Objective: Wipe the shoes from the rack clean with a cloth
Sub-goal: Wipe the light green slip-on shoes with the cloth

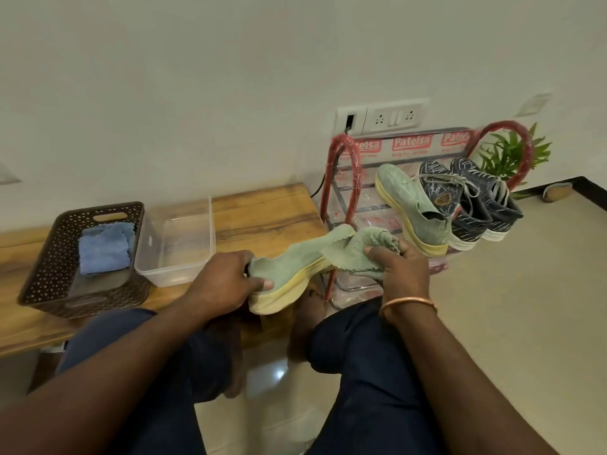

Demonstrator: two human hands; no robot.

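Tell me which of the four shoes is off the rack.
The green yellow-soled shoe gripped in the left hand, with the right hand holding a green cloth to it. Its green mate and two dark patterned sneakers sit on the red rack.

The bench (262,208) bears a basket (46,257) and clear tub (175,274); the rack (343,165), a green shoe (414,198) and dark pair (460,205).

green shoe (285,277): sideways, mid-air | green cloth (364,254): bunched on its toe | rack (410,143): three shoes (460,208)

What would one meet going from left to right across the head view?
From the left: brown basket, clear tub, held green shoe, green cloth, green shoe on rack, dark shoes, plant.
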